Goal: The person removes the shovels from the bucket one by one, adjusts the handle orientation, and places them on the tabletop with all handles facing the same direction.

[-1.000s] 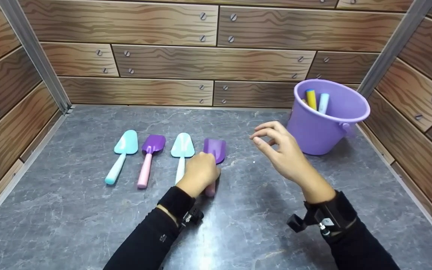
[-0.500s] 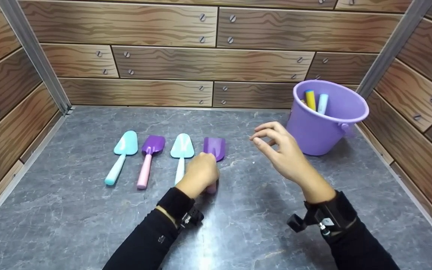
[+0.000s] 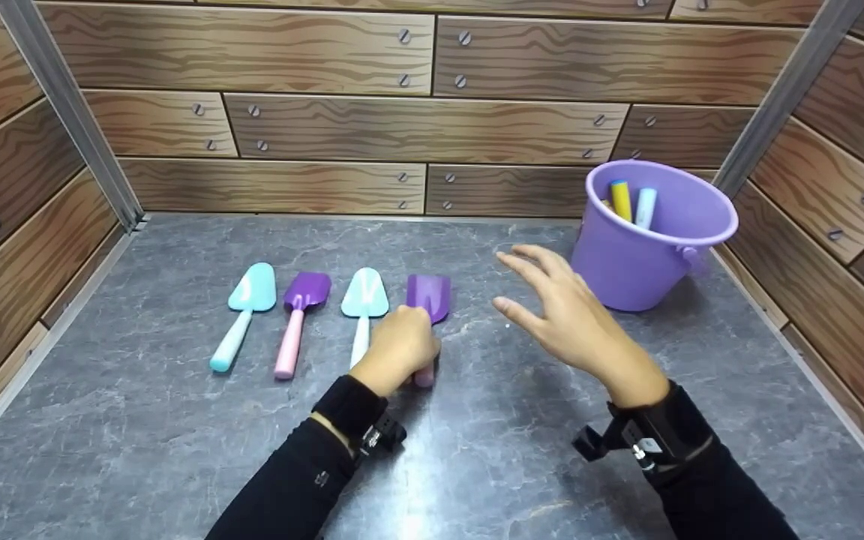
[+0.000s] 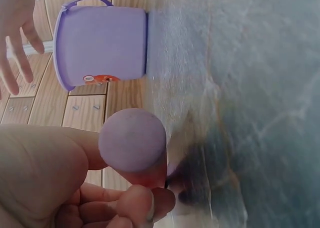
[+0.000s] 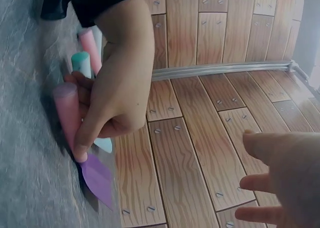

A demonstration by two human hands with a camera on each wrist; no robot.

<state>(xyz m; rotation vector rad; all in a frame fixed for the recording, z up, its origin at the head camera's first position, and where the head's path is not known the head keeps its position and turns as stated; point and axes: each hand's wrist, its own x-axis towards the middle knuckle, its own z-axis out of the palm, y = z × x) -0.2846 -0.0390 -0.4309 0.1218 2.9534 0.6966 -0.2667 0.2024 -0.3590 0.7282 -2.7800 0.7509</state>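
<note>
My left hand [image 3: 400, 341] grips the pink handle [image 5: 68, 112] of a toy shovel with a purple blade [image 3: 430, 298], the rightmost in a row on the grey surface. In the left wrist view the round handle end [image 4: 133, 140] shows between thumb and fingers, close over the surface. Left of that hand lies a light blue trowel [image 3: 365, 292], its handle partly covered by the hand. My right hand [image 3: 571, 319] hovers with fingers spread and nothing in it, beside a purple bucket [image 3: 619, 270].
Farther left lie another purple shovel with a pink handle [image 3: 289, 345] and another light blue trowel [image 3: 254, 286]. Inside the bucket stand a yellow stick-like piece [image 3: 621, 201] and a light blue one [image 3: 646, 208]. Wood-patterned walls [image 3: 327, 124] enclose the surface at the back and sides.
The fingers of my right hand have straightened and spread apart from a loose curl. My left hand stays at the shovel handle, nearly still.
</note>
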